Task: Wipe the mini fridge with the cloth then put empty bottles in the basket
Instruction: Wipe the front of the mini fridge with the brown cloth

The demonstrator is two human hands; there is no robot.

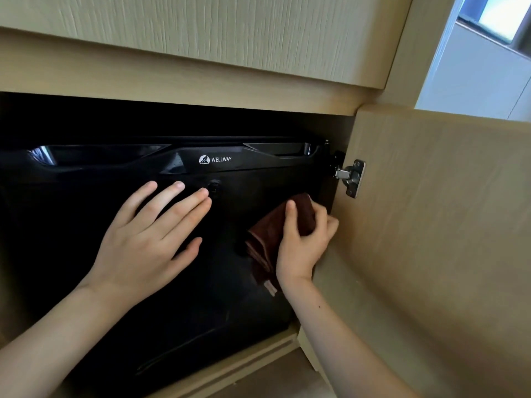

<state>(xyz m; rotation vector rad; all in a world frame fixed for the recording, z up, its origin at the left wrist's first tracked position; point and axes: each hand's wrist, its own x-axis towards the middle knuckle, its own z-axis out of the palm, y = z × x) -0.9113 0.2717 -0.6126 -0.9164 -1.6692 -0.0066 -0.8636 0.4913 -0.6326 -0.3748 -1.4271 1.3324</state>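
A black mini fridge (pixel 86 225) with a white WELLWAY logo fills a wooden cabinet recess, its door closed. My left hand (pixel 143 242) lies flat on the fridge door with fingers spread and straight, fingertips near a small round lock. My right hand (pixel 304 242) grips a folded dark brown cloth (pixel 267 242) and holds it against the fridge door near its right edge; part of the cloth hangs down below the hand. No bottles or basket are in view.
The open wooden cabinet door (pixel 431 225) stands to the right, with a metal hinge (pixel 352 178) at its top. A wood panel (pixel 201 38) runs above the recess. A bright window (pixel 494 15) shows at the upper right.
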